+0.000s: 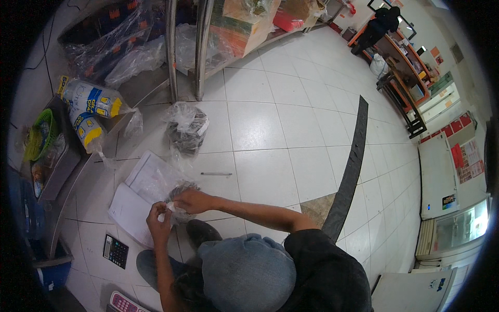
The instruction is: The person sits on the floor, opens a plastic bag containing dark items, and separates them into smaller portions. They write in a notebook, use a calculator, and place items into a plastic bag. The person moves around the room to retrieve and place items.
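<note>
Plastic bag (179,191) is pinched in the grip, between left hand (158,219) and right hand (193,201).

Bold lettering stood on two blue-and-yellow packages (99,101), beyond and left of the right grip (191,200); orange lettering marked dark boxes (127,23) farther beyond. Papers (130,208) to its left and posters (470,161) far right bore illegible print.
</note>
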The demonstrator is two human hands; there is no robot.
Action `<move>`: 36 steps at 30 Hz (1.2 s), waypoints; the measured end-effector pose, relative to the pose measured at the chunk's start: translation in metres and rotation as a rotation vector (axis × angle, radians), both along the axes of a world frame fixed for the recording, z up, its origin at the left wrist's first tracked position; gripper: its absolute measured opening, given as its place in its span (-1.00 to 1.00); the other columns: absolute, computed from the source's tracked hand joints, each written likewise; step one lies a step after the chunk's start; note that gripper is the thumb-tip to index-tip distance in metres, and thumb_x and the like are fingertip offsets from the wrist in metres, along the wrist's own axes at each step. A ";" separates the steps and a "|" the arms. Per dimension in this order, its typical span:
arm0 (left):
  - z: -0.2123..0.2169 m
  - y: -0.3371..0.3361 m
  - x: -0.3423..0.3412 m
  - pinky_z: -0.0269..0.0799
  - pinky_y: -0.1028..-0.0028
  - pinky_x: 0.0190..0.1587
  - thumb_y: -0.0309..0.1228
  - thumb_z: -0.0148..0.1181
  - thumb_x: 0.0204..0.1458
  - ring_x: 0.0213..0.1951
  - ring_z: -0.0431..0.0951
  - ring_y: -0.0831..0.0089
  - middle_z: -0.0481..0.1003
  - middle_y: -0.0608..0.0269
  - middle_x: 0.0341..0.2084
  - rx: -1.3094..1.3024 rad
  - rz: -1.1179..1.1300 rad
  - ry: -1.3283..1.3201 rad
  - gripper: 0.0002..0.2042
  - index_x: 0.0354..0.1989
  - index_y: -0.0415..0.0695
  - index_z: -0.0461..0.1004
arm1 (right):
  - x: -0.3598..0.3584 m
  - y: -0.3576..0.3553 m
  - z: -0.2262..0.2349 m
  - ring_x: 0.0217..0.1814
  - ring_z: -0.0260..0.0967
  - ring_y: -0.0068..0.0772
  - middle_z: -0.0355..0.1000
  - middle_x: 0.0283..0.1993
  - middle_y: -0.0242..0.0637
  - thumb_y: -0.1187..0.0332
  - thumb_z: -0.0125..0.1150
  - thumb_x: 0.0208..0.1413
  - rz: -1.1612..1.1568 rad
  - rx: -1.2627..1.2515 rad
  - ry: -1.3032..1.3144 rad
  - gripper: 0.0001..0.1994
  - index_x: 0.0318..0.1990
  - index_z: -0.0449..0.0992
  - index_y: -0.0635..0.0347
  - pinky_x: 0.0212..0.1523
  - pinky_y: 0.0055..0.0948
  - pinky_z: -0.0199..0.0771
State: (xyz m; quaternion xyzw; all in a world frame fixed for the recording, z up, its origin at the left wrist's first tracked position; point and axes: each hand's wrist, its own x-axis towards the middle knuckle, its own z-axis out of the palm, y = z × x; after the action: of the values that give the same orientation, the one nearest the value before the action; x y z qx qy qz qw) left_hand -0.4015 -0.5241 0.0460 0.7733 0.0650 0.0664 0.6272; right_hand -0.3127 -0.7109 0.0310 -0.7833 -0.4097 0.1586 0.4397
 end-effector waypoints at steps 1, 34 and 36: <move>-0.004 0.002 0.000 0.46 0.46 -0.10 -0.64 0.21 0.03 -0.23 0.54 0.45 0.53 0.18 -0.28 0.010 -0.013 0.010 -0.83 -0.18 -0.28 0.48 | -0.002 -0.001 -0.006 -0.27 0.43 0.11 0.43 -0.38 0.07 0.27 -0.01 0.26 -0.030 0.028 0.018 -0.74 -0.25 0.48 0.31 -0.19 -0.03 0.36; -0.008 -0.003 0.016 0.41 0.46 -0.11 -0.61 0.18 0.07 -0.27 0.51 0.44 0.52 0.18 -0.35 -0.087 -0.042 -0.020 -0.77 -0.09 -0.27 0.39 | 0.028 0.002 0.003 -0.44 0.27 -0.61 0.53 -0.29 -0.37 0.38 0.13 0.24 0.049 0.321 0.427 -0.78 0.00 0.58 0.06 -0.37 -0.51 0.32; -0.007 -0.004 0.015 0.41 0.46 -0.11 -0.61 0.17 0.08 -0.26 0.51 0.45 0.52 0.17 -0.35 -0.118 -0.013 -0.006 -0.74 -0.06 -0.25 0.34 | 0.027 0.003 0.001 -0.46 0.26 -0.63 0.53 -0.29 -0.39 0.42 0.12 0.23 0.067 0.346 0.411 -0.76 0.02 0.57 0.04 -0.41 -0.52 0.30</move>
State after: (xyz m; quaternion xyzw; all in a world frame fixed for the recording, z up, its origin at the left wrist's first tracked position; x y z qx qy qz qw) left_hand -0.3864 -0.5278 0.0394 0.7353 0.0618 0.0605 0.6722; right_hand -0.2854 -0.7081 0.0319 -0.6339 -0.3588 0.2563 0.6354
